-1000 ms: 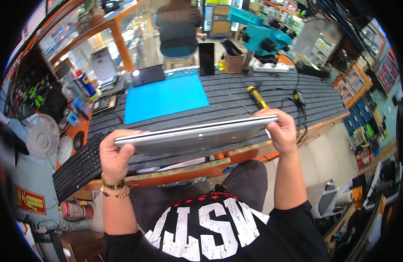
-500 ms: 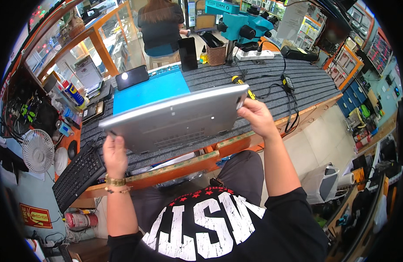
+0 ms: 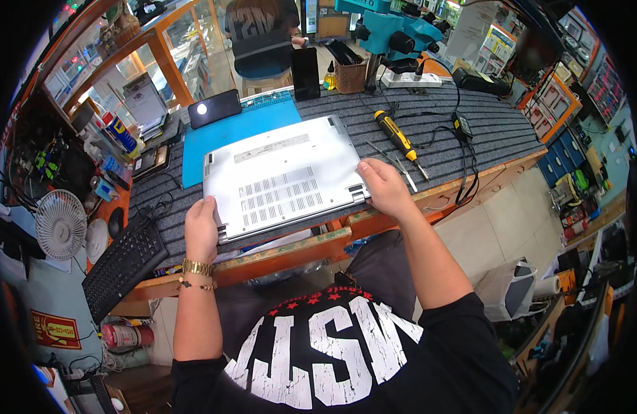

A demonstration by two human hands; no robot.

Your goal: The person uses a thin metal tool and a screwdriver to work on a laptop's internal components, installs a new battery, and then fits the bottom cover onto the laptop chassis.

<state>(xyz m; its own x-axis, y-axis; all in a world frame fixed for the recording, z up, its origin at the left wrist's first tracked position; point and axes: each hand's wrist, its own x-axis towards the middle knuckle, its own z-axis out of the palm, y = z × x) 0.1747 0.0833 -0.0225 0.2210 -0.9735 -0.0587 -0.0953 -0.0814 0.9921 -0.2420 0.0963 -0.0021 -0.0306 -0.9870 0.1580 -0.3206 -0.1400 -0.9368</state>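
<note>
A silver laptop (image 3: pixel 284 172) lies closed with its vented underside facing up, partly over a blue mat (image 3: pixel 194 155) on the grey ribbed bench top. My left hand (image 3: pixel 202 226) is closed on its near left edge, thumb on top. On the near right corner my right hand (image 3: pixel 386 188) grips too, with its thumb above and the other fingers mostly hidden. Right of the laptop lies a yellow and black screwdriver (image 3: pixel 396 136), its tip pointing toward me. Thin metal tools (image 3: pixel 405 172) rest between it and my right hand.
A black phone (image 3: pixel 215 108) leans behind the mat. Farther back are a teal microscope (image 3: pixel 401 38) and a woven basket (image 3: pixel 350 77). A black keyboard (image 3: pixel 125 265) and white fan (image 3: pixel 60 224) stand left. Adapter cables (image 3: pixel 465 162) cross the right side. Another person (image 3: pixel 262 41) sits beyond.
The laptop has come down from a tilted, raised position to lie flatter, its underside now turned up. Both hands keep hold of it. The screwdriver and thin tools are uncovered.
</note>
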